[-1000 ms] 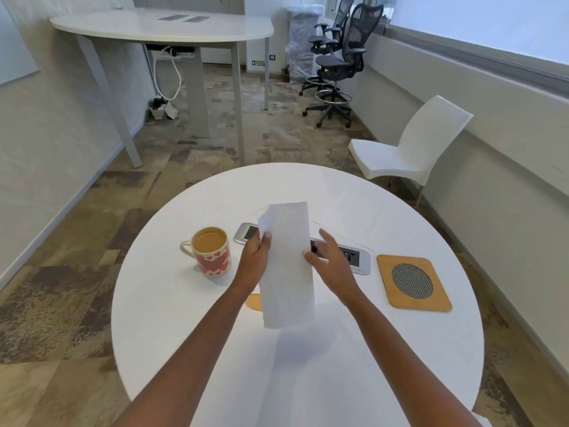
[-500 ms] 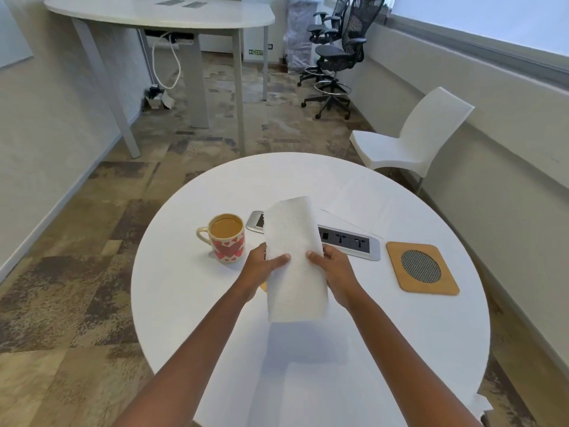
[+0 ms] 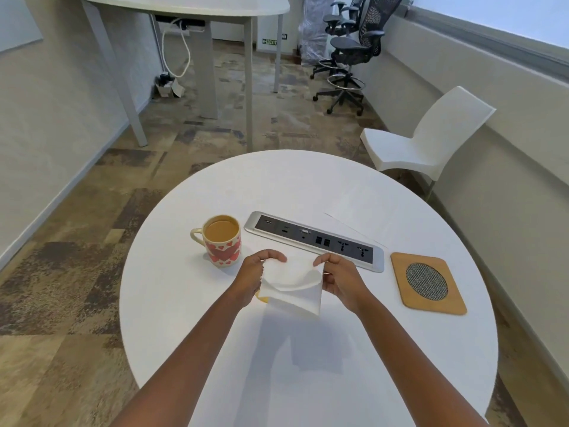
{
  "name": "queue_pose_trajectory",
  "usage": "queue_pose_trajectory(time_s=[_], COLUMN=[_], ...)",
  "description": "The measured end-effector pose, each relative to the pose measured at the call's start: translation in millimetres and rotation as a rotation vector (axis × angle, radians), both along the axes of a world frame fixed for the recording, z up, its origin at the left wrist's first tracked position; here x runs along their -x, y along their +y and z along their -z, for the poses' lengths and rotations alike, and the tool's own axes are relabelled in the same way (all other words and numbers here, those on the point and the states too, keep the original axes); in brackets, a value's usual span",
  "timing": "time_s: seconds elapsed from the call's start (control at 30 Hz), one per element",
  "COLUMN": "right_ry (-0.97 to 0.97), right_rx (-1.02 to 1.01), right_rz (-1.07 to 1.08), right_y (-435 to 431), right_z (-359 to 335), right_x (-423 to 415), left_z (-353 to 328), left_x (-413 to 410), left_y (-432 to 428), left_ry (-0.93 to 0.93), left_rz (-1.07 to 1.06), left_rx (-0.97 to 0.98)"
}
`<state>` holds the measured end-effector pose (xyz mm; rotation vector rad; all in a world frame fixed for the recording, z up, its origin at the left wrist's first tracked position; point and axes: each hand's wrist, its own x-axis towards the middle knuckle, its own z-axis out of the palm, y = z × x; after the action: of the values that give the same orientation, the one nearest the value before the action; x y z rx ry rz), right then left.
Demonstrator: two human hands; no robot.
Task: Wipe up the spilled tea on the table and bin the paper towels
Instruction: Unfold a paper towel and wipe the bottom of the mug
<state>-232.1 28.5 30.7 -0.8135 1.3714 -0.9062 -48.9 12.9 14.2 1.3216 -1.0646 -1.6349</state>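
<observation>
Both my hands hold one white paper towel low over the round white table. My left hand pinches its left edge and my right hand pinches its right edge, so the sheet sags folded between them. A small patch of spilled tea peeks out beneath the towel's lower left corner; the rest of the spill is hidden. A heart-patterned mug full of milky tea stands just left of my left hand.
A silver socket strip is set into the table behind my hands. A square wooden coaster lies to the right. A white chair stands beyond the table's right side; a tall table and office chairs stand farther back.
The towel hung upright as a long strip before; it has come down and been folded shorter, now held by both edges close above the spill. The view also tilted downward.
</observation>
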Motion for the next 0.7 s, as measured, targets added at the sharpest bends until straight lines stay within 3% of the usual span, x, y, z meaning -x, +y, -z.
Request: queue_pose_trajectory(time_s=[0.17,0.33,0.53,0.7], right_ry=[0.043,-0.246,-0.452,-0.458], right_rx=[-0.041,-0.153,-0.254,-0.291], right_rz=[-0.006,0.105,-0.093,-0.206], right_y=[-8.6,-10.7,-11.5,-16.5], right_z=[0.7,3.4,8.8,12.0], right_x=[5.2,8.4,2.6,-9.3], left_z=[2.1,5.0,4.8,7.6], left_x=[11.0,17.2,23.4,15.7], left_y=[-7.1,-11.1,-12.7,-19.6], left_ry=[-0.064,-0.085,-0.153,-0.262], left_rz=[-0.001,-0.04,-0.115,-0.099], left_rx=[0.009,-0.032,0.003,0.09])
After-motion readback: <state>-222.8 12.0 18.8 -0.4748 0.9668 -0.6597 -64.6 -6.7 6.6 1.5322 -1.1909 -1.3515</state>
